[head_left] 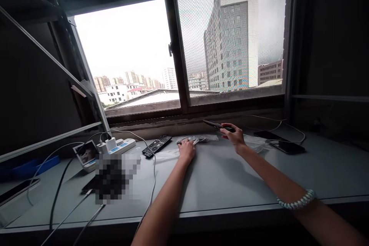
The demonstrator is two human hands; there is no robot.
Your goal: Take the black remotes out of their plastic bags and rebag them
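My left hand [187, 148] rests on the far part of the desk, its fingers bent down over a crinkled clear plastic bag [210, 138]. A small dark bit shows by its fingertips, too small to make out. Raised a little above the desk, my right hand [234, 135] is closed round a slim dark object [212, 123], seen almost edge-on and pointing left and slightly up. Its exact kind cannot be made out. Just left of my left hand lies a black remote control [157, 145]. More clear plastic lies behind my right wrist.
Two dark phones [287, 147] lie at the right, with a white cable by them. To the left are a white power strip [127, 145] with plugs, several cables, a blue tray [47, 164] and a blurred-out patch. A window [175, 54] rises behind the desk [221, 184].
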